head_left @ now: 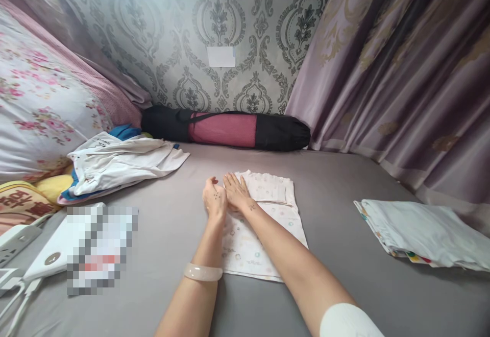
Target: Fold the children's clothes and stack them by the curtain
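Note:
A pale garment [264, 235] with small pastel prints lies on the grey bed sheet in front of me, its far part folded over in layers. My right hand [236, 191] rests flat on the garment's far left part, fingers stretched out and close together. Beside it, at the left edge of the cloth, my left hand [215, 198] has its fingers curled in. What those fingers hold, if anything, is hidden. A pale bangle [203, 272] circles my left forearm.
A folded light garment stack [424, 230] lies at the right. Crumpled clothes [126, 161], a floral pillow [46, 107], a white device [61, 245] with cables and a power strip [19, 242] are at the left. A black and pink rolled bag [225, 130] lies along the wall.

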The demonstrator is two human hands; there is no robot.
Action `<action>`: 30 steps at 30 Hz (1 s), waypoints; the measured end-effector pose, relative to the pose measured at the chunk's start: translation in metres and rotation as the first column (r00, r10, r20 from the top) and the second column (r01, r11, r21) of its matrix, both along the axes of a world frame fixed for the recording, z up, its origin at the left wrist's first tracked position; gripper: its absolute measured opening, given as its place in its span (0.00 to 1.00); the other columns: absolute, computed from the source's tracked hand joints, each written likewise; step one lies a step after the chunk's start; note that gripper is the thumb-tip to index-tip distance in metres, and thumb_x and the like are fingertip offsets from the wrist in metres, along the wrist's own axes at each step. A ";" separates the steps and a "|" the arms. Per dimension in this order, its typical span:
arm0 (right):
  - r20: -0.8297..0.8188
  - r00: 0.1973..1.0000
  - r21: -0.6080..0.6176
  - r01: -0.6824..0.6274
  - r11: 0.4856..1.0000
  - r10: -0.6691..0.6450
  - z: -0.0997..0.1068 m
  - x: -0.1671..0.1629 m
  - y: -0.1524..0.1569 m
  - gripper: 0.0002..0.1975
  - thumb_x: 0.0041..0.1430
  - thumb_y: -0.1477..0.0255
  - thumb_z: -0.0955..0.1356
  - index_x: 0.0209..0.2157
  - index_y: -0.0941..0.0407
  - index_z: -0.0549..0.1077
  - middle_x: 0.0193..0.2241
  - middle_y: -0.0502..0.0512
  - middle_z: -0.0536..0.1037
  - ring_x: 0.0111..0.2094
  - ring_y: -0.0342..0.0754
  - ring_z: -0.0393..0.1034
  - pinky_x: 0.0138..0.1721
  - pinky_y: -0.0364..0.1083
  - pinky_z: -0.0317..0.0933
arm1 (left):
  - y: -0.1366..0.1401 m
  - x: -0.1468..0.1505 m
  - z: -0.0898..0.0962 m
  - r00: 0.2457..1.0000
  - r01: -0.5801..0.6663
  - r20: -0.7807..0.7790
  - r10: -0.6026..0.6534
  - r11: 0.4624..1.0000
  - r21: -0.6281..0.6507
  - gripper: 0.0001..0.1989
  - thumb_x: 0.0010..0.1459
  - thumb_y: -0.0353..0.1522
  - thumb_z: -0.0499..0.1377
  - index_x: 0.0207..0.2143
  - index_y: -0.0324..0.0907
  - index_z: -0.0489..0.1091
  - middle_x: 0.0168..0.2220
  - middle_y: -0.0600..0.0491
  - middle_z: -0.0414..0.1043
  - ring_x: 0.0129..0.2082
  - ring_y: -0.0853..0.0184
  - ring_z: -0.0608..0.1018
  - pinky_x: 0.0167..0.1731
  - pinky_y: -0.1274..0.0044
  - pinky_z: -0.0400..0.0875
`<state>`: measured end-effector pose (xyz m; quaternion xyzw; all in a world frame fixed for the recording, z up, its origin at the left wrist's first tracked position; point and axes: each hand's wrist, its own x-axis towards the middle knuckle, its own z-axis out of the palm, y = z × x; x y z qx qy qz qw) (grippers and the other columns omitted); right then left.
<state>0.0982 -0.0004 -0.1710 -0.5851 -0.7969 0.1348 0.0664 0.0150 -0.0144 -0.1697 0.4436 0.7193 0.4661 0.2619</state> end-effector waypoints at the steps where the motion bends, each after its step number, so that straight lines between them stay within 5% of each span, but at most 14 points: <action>1: 0.014 1.000 0.002 -0.004 1.000 0.004 0.000 -0.001 -0.001 0.30 0.69 0.67 0.50 0.67 0.66 0.48 0.69 0.60 0.45 0.70 0.50 0.34 0.67 0.56 0.29 | 0.000 0.000 0.000 1.000 -0.002 0.009 0.002 1.000 0.003 0.20 0.58 0.25 0.46 0.51 0.39 0.68 0.49 0.45 0.75 0.52 0.60 0.74 0.54 0.69 0.65; 12: -0.054 0.998 0.020 -0.023 1.000 0.024 -0.002 0.007 -0.003 0.29 0.68 0.69 0.54 0.67 0.62 0.49 0.69 0.59 0.46 0.69 0.48 0.35 0.67 0.53 0.31 | 0.002 0.004 -0.006 0.994 0.112 -0.026 -0.110 0.993 0.049 0.20 0.58 0.26 0.47 0.50 0.38 0.69 0.47 0.44 0.76 0.50 0.59 0.75 0.53 0.68 0.67; 17: -0.135 0.986 0.018 0.098 0.995 -0.095 -0.002 0.027 -0.011 0.28 0.70 0.66 0.49 0.67 0.61 0.50 0.69 0.58 0.46 0.69 0.48 0.35 0.67 0.54 0.31 | 0.004 0.009 -0.015 0.956 0.273 -0.140 -0.259 0.958 0.091 0.18 0.59 0.28 0.48 0.48 0.39 0.70 0.45 0.46 0.77 0.47 0.61 0.77 0.51 0.70 0.69; 23: -0.081 0.972 0.109 0.230 0.967 -0.222 -0.009 0.069 -0.029 0.29 0.69 0.65 0.50 0.67 0.60 0.51 0.69 0.59 0.47 0.69 0.52 0.36 0.67 0.58 0.27 | 0.001 0.021 -0.029 0.722 0.594 -0.478 -0.500 0.803 0.056 0.19 0.61 0.27 0.48 0.53 0.40 0.68 0.51 0.45 0.74 0.54 0.60 0.73 0.56 0.68 0.65; 30: 0.029 0.960 0.111 0.274 0.955 -0.279 -0.016 0.093 -0.043 0.29 0.69 0.63 0.50 0.68 0.56 0.51 0.69 0.60 0.47 0.69 0.53 0.36 0.66 0.60 0.29 | -0.010 0.030 -0.032 0.483 0.600 -0.676 -0.557 0.772 -0.209 0.23 0.67 0.37 0.45 0.61 0.43 0.61 0.65 0.46 0.58 0.67 0.54 0.55 0.64 0.58 0.48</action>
